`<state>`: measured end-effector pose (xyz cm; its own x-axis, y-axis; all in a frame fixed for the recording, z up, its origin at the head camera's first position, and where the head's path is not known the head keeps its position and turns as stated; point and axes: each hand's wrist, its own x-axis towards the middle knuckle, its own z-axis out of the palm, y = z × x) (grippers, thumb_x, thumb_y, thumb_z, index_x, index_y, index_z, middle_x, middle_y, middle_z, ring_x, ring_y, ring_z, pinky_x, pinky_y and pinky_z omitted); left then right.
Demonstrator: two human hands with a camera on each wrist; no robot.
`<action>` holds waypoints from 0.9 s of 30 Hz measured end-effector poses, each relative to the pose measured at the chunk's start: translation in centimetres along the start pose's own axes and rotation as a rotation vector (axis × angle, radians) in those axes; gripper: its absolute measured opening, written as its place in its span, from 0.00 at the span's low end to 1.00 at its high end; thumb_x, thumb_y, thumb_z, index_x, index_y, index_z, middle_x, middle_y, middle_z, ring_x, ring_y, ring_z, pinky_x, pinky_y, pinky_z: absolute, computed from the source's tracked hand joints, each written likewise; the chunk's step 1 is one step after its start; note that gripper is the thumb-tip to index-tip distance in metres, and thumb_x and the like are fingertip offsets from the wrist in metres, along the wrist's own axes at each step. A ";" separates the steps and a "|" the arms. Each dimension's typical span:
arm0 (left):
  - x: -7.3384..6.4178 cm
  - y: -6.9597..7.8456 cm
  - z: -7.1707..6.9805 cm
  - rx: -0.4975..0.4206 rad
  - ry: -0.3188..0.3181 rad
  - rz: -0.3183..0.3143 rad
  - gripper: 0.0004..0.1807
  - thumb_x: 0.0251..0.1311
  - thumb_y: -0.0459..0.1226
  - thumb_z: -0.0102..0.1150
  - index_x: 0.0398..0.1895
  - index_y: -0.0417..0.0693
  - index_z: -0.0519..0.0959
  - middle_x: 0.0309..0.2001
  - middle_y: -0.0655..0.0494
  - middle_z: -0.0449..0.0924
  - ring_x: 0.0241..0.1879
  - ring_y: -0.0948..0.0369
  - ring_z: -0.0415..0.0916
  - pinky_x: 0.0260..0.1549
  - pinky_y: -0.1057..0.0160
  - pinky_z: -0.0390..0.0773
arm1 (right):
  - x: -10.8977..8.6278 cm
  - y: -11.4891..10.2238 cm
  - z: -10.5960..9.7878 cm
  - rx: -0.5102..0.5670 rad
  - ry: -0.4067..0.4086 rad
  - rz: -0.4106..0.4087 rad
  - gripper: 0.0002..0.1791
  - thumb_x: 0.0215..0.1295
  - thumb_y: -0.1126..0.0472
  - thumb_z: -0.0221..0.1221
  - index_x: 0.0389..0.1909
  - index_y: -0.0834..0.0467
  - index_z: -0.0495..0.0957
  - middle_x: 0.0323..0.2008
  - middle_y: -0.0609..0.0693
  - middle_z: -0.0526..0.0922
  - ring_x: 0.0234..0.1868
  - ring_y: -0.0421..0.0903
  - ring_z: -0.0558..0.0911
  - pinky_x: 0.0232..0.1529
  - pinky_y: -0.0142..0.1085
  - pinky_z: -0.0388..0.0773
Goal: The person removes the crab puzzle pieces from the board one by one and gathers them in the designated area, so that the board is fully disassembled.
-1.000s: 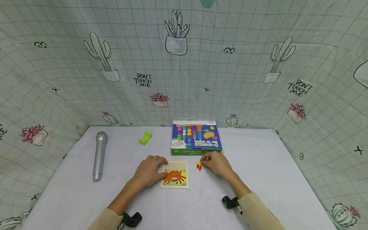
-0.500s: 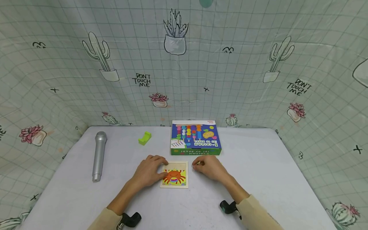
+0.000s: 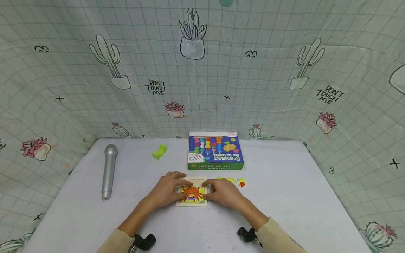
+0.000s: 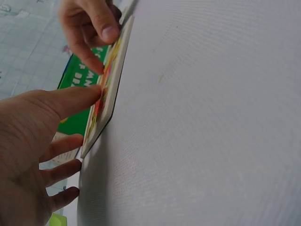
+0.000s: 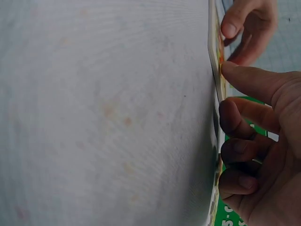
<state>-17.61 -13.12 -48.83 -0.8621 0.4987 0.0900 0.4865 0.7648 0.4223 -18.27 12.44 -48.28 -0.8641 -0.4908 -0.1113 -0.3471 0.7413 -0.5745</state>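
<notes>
A square wooden crab puzzle [image 3: 192, 195] lies at the table's middle, its orange crab on yellow filling the lower part of the frame and bare wood showing at the top. From the left, my left hand [image 3: 166, 189] has thumb and index finger on the picture; in the left wrist view its other fingers stretch past the frame's edge. My right hand [image 3: 226, 192] touches the right side with thumb and index finger, the remaining fingers curled in the right wrist view. Several yellow puzzle pieces [image 3: 242, 182], one with red on it, lie just behind the right hand, partly hidden.
A blue and green bead-set box [image 3: 216, 151] stands behind the puzzle. Farther left are a lime-green curved block [image 3: 159, 151] and a silver microphone [image 3: 109, 172]. A patterned cloth [image 3: 202, 88] rises behind the white table [image 3: 152, 225].
My right hand has moved left to the puzzle; the red-and-yellow piece earlier at its fingertips no longer shows there. The left thumb and index finger have shifted inward over the picture.
</notes>
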 end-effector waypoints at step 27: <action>0.2 1.0 0.0 0.052 0.001 -0.052 0.17 0.55 0.52 0.72 0.48 0.65 0.89 0.61 0.50 0.78 0.62 0.45 0.71 0.53 0.37 0.72 | 0.3 -0.5 0.5 -0.005 0.006 0.000 0.20 0.60 0.52 0.70 0.51 0.53 0.81 0.22 0.40 0.75 0.21 0.37 0.71 0.23 0.31 0.65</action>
<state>-17.33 -12.25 -48.37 -0.8863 0.4577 0.0700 0.4480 0.8096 0.3792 -18.15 11.71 -48.48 -0.8663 -0.4880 -0.1065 -0.3490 0.7439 -0.5700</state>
